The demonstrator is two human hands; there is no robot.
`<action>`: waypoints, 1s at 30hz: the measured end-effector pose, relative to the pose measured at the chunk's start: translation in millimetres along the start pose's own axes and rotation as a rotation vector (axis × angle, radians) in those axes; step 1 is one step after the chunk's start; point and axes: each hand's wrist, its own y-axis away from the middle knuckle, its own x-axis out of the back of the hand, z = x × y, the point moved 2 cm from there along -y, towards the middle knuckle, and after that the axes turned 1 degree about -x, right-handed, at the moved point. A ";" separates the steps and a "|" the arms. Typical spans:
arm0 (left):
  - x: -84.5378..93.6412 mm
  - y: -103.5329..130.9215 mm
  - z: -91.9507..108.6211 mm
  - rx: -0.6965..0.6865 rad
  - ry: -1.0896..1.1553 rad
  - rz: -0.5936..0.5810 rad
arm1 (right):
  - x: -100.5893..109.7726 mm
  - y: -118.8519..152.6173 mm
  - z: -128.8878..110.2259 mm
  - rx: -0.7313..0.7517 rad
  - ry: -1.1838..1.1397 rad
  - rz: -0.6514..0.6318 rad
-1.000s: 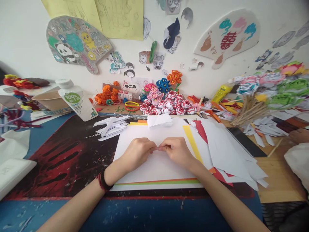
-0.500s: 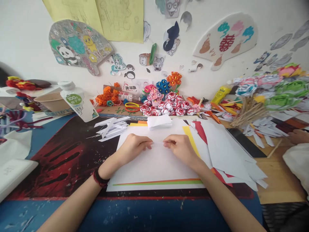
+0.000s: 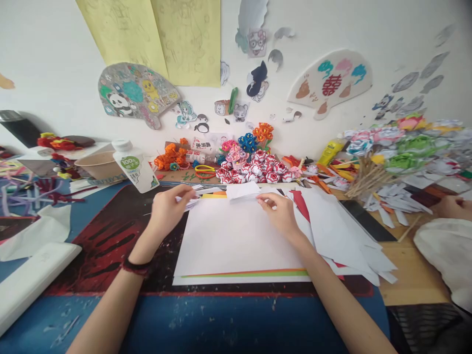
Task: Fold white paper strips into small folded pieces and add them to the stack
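Note:
My left hand [image 3: 168,209] is over the pile of white paper strips [image 3: 190,204] at the left back of the paper. Its fingers are curved and apart, with strips partly hidden behind them. My right hand [image 3: 279,214] pinches at the right edge of a small stack of white paper slips [image 3: 241,191], thumb and index finger at its corner. Under both is a large white paper sheet [image 3: 236,241], with orange and green sheet edges showing along its front.
White sheets [image 3: 342,236] lie fanned out on the right, with red paper among them. Paper flowers [image 3: 258,167] and a yellow bottle [image 3: 331,151] stand along the wall. A white bottle [image 3: 135,167] is back left. Another person's hand [image 3: 455,206] rests at the far right.
My hands were together over the middle of the sheet. My left hand has moved left and away to the strips; my right has moved slightly away to the stack. The view has shifted.

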 end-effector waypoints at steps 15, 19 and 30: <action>-82.1 -23.1 92.2 -0.507 -0.432 -0.085 | -11.3 -21.3 29.9 -0.002 0.062 0.044; -94.4 -34.5 88.5 -0.529 -0.413 -0.103 | -7.9 -19.4 27.9 0.000 0.048 0.052; -78.0 -32.3 95.6 -0.385 -0.262 0.073 | -3.4 -21.0 20.4 -0.163 -0.190 0.055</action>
